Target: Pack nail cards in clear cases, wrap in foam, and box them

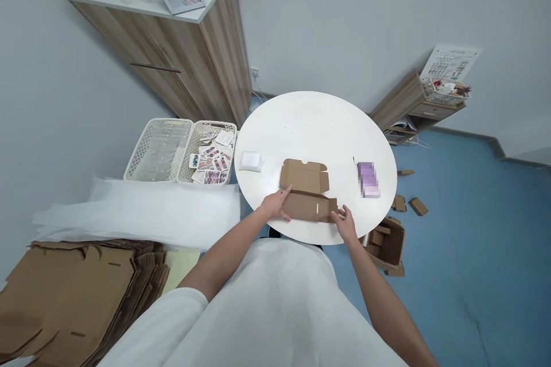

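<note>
We've got our left hand (275, 205) at the left side of a flattened brown cardboard box (305, 176), thumb and fingers spread wide, with the thumb reaching up near the fold. Our right hand (344, 223) is at the flap on the other end, fingers loosely curved; we honestly can't tell if it's pinching the card or just touching it. The box lies unfolded near our edge of a round white table (310, 120), with a small slot showing in the closer panel.

Off to the left on the tabletop we see a small white packet (250, 161), and to the right a purple item (367, 179) that's too pixelated to read. Just past the table's left side sit two white baskets (186, 163), one holding printed cards (213, 157). Nearer us there's a pile of white sheets (172, 206), then a big cardboard stack (69, 292). On the floor at right we spot an open carton (396, 241) with cardboard pieces (418, 206) around it.
</note>
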